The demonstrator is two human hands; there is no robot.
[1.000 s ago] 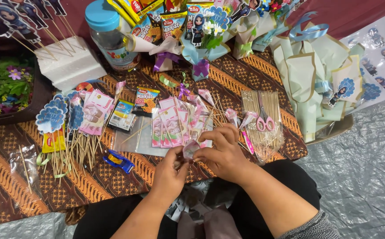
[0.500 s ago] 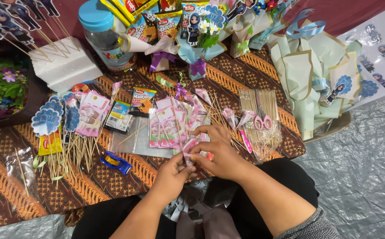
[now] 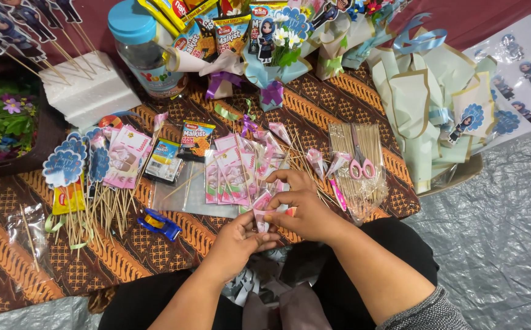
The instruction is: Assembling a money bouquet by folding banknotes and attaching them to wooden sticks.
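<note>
While both hands (image 3: 278, 217) pinch pink packet (image 3: 259, 211) (scissors (image 3: 360, 164) near)

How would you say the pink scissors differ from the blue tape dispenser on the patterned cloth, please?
The pink scissors lie to the right of the hands, on a clear bag of wooden skewers; the blue tape dispenser lies to the left, straight on the patterned cloth. The scissors are slim with two ring handles; the dispenser is short and chunky. Neither is touched by a hand.
</note>
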